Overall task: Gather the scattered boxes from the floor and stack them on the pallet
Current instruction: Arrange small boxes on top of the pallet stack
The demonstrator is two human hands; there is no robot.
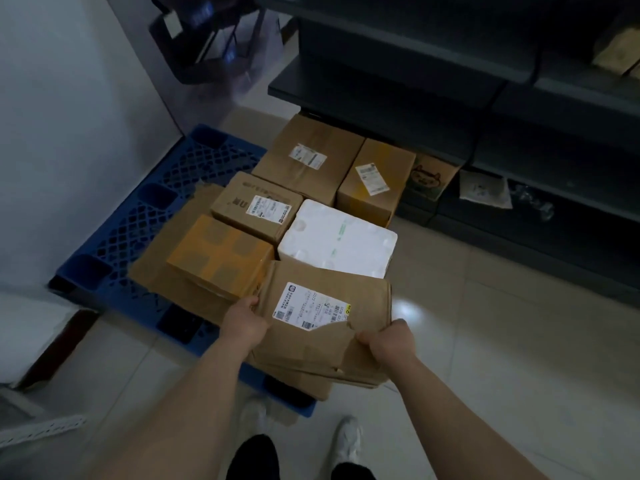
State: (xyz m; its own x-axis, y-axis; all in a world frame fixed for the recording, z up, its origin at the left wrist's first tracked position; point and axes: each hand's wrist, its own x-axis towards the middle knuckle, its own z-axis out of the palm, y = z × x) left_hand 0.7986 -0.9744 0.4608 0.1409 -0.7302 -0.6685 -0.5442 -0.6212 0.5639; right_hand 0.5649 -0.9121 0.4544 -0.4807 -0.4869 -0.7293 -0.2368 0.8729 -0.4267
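Blue plastic pallet (114, 237) at left, carrying cardboard boxes and a white foam box (337, 239). Left hand (244, 320) closed on the left edge of a crumpled cardboard parcel (325, 323) at the pallet's near corner; right hand (389, 341) closed on its torn near edge. Probably light, soft-walled; best gripped at opposite edges.
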